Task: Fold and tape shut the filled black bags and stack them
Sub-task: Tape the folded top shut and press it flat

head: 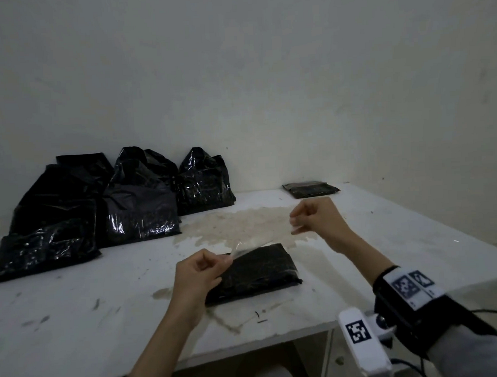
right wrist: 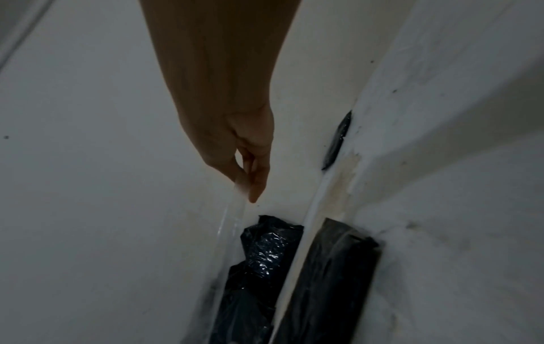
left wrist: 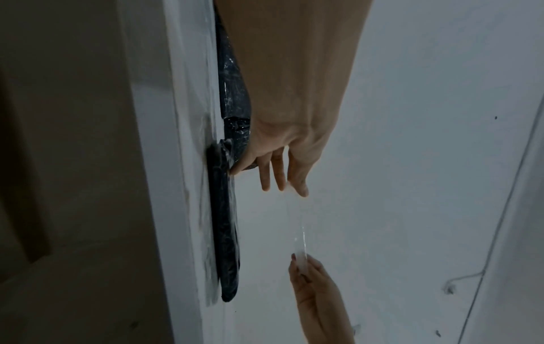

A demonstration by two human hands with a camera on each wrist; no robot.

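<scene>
Head view: left hand (head: 198,273) and right hand (head: 315,218) are each pinching one end of a clear tape strip (head: 261,241), stretching it in the air above the folded black bag (head: 253,273) lying flat on the desk (head: 103,305). Unfolded bags (head: 98,205) are leaning at the wall, one taped bag (head: 310,188) lying far right.

Left wrist view: left hand (left wrist: 282,160) is pinching the tape strip (left wrist: 300,235) with other fingers loosely extended, little finger touching the folded black bag (left wrist: 225,232).

Right wrist view: right hand (right wrist: 247,158) is gripping the tape strip (right wrist: 232,221) by thumb and fingertips, folded black bag (right wrist: 329,279) lying below.
</scene>
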